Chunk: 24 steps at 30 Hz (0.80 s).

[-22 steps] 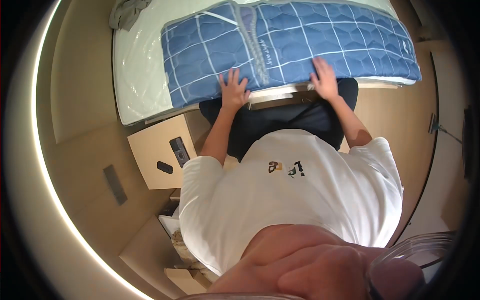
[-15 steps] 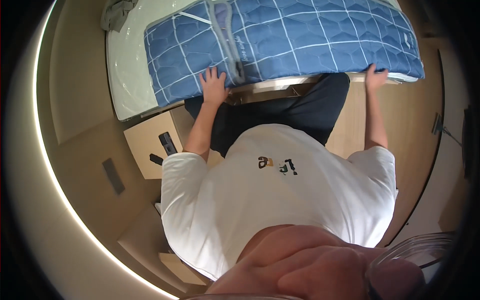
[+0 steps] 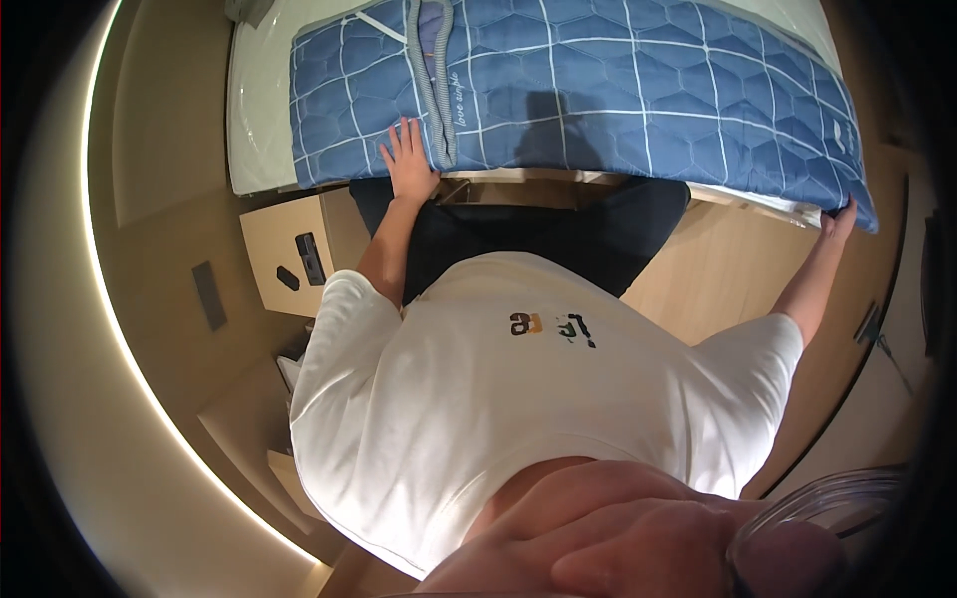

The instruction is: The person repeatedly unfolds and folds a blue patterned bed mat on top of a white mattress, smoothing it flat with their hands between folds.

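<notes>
A blue quilted mattress pad (image 3: 618, 110) with white grid lines and a grey-edged folded strip lies folded lengthwise across the bed. My left hand (image 3: 409, 167) rests flat on its near edge, beside the grey edging, with the fingers spread. Far to the right, my right hand (image 3: 839, 219) has its fingers closed around the near right corner of the pad, partly hidden by the fabric. Beneath the pad, the pale mattress (image 3: 261, 130), in a shiny cover, shows at the left.
To the left of my legs stands a light wood nightstand (image 3: 261, 261) carrying a dark handset-like device (image 3: 310, 259) and a smaller black item (image 3: 287, 278). A strip light runs along the left wall. Wooden floor (image 3: 698, 264) shows on the right.
My right hand has moved right along the pad's edge to its corner, which now hangs lower. My left hand stays on the pad near the grey edging. The view has shifted slightly.
</notes>
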### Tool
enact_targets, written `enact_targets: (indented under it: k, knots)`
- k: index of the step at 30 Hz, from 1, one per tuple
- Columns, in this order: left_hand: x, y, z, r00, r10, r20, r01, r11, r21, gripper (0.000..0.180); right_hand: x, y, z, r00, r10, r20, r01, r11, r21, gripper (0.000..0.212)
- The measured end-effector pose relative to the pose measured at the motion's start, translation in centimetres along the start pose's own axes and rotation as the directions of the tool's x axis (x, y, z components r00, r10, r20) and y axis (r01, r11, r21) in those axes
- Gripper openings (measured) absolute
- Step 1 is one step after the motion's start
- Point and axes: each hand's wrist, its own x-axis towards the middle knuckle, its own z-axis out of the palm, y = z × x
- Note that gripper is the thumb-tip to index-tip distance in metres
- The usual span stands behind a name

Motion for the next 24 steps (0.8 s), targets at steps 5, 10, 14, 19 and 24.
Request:
enact_targets:
  k: [5,10,14,19,24]
  knots:
    - [-4.1,-1.5,-0.4,0.996,-0.093,0.005,0.093,0.996,0.016,0.12,-9.0,5.6,15.1,0.797,-0.604,-0.01,0.566,0.751,-0.34,0.056]
    - [-1.7,-1.9,-0.8,0.998,0.067,-0.003,-0.066,0.995,0.078,0.118,-20.8,16.0,24.9,0.529,-0.804,0.272,0.692,0.223,-0.686,0.081]
    - [-3.0,-2.7,-0.9,0.99,0.129,-0.057,-0.123,0.988,0.096,0.117,-35.3,23.8,32.0,0.328,-0.658,0.678,0.932,0.11,-0.345,0.087]
    - [-3.4,-3.5,0.0,0.963,0.236,-0.132,-0.236,0.972,0.011,0.105,-43.8,32.9,32.9,0.187,-0.163,0.969,0.941,-0.253,-0.225,0.094]
    - [-3.7,-4.9,0.5,0.934,0.296,-0.199,-0.306,0.952,-0.021,0.097,-47.1,36.9,31.7,0.217,-0.218,0.951,0.905,-0.321,-0.28,0.083]
